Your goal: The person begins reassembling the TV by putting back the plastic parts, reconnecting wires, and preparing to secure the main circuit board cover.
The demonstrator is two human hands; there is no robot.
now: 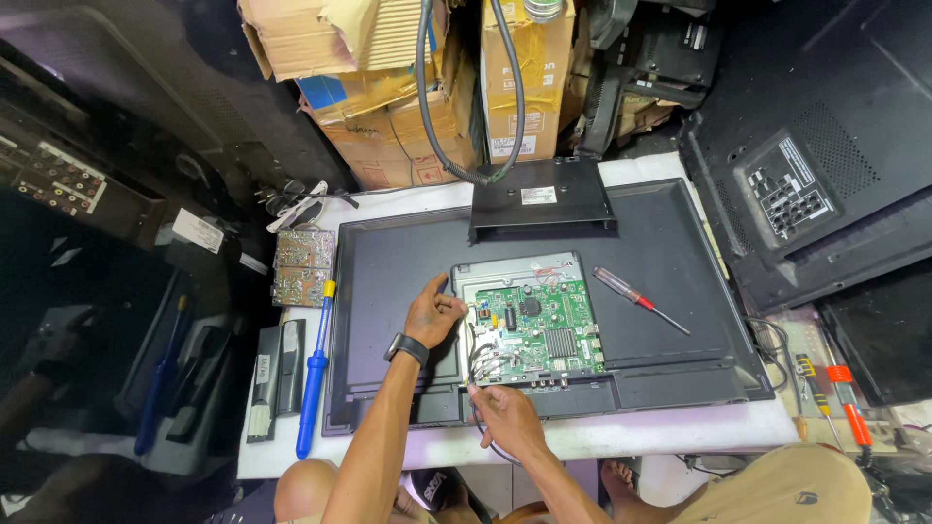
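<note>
Television [388, 291]: lies face down on the white table [680, 432], its dark back panel open at the middle.

Circuit board [539, 325]: green, set in a metal tray at the centre of the television, near its near edge.

Your left hand [434, 312]: rests at the left edge of the circuit board, fingers curled narrow and pinching something small there; what it is cannot be told. A dark watch sits on that wrist.

Your right hand [505, 417]: at the near edge of the television, fingers closed on a bundle of wires [478, 369] that runs up to the board's left side.

Red screwdriver [636, 296]: lies loose on the back panel, just right of the board.

Blue screwdriver [316, 374]: lies on the table, just left of the television.

Small brown board [303, 267]: on the table at the far left corner of the television.

Black stand base [542, 199]: on the far edge of the television.

Cardboard boxes [388, 87]: stacked beyond the table.
</note>
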